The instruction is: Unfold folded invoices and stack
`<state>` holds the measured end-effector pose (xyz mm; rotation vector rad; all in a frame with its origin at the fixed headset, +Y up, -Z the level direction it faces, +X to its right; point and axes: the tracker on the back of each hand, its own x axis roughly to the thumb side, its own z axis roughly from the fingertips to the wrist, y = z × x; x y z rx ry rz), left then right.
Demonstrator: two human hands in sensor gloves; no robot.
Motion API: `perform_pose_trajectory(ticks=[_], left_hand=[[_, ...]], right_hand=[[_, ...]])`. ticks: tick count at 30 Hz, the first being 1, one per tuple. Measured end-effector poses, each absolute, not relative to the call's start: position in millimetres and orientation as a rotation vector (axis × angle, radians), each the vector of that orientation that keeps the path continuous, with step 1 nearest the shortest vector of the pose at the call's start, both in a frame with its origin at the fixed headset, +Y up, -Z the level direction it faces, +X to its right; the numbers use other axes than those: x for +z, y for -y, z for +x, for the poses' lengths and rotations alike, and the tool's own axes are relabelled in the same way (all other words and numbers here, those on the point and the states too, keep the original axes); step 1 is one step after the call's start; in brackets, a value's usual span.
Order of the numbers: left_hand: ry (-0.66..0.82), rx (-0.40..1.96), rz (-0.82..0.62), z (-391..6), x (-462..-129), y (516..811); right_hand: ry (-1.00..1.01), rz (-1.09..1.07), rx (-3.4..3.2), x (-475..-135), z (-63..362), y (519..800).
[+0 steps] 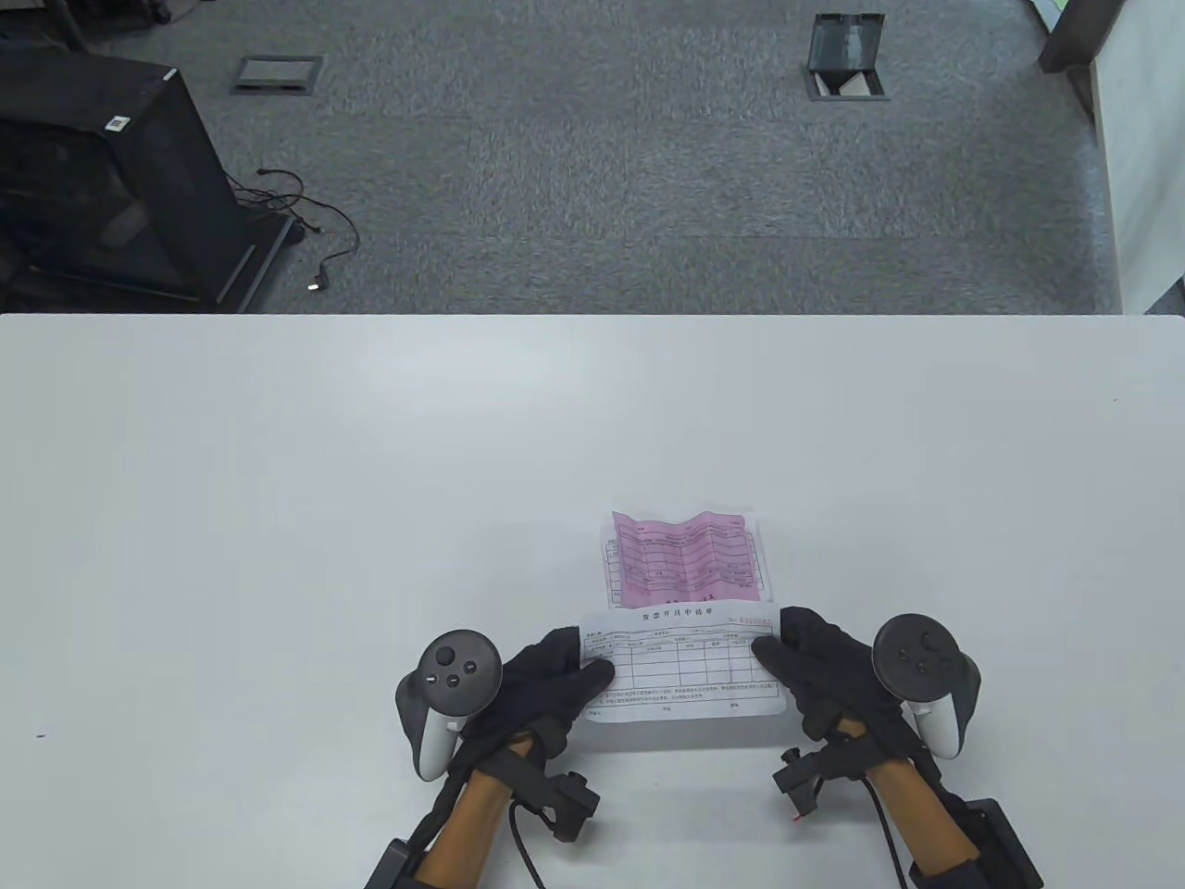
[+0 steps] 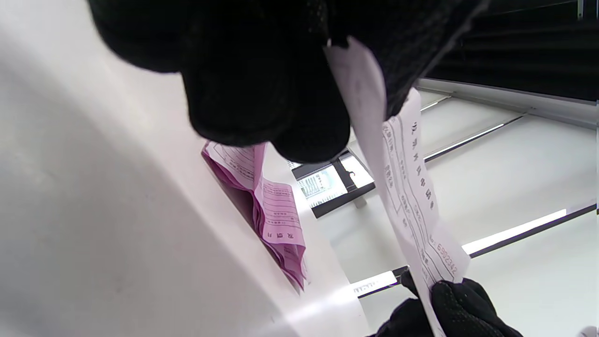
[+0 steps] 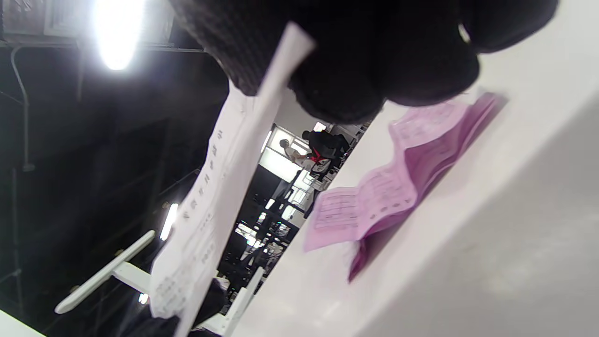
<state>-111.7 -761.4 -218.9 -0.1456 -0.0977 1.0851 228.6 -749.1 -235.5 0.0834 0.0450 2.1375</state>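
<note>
Gripping white invoice (image 1: pixel 680 669) | left hand (image 1: pixel 546 681), right hand (image 1: pixel 815 667) fingers | pink invoice (image 1: pixel 685 557) beyond

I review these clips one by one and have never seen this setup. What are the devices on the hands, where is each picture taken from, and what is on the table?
No robot here: a person's two hands in black sensor gloves. The left hand and right hand each carry a tracker strapped to the back; the fingers stay free. One camera looks down at the white table; the other two sit on the wrists, tilted, so the room looks slanted. Both hands hold a white invoice, one at each end, unfolded and, in the wrist views, lifted off the table. Beyond it lies a pink invoice, opened but still creased, with a white sheet's edge showing under it.
</note>
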Motion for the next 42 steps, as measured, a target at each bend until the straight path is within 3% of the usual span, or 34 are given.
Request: perform_pose_trajectory(ticks=[10, 15, 19, 25, 31, 42], left_hand=[[0.118, 0.781, -0.106, -87.2, -221.7, 757.1], [0.087, 0.704, -0.098, -78.7, -239.5, 735.2], [0.027, 0.647, -0.089, -73.6, -267.1, 712.1], [-0.044, 0.561, -0.115, -66.0, -306.5, 700.9], [-0.107, 0.458, -0.202, -60.8, -333.8, 717.0], [-0.151, 0.309, -0.298, -45.0, -349.2, 748.9]], right_hand=[[-0.118, 0.035, 2.394, -239.4, 233.0, 756.6], [-0.114, -0.018, 2.420, -252.7, 234.3, 744.6], [-0.055, -0.061, 2.431, -278.9, 230.2, 721.3], [-0.029, -0.084, 2.551, -325.3, 213.5, 700.8], [-0.068, -0.104, 2.785, -360.0, 194.8, 719.8], [-0.187, -0.202, 2.935, -369.8, 186.4, 759.4]])
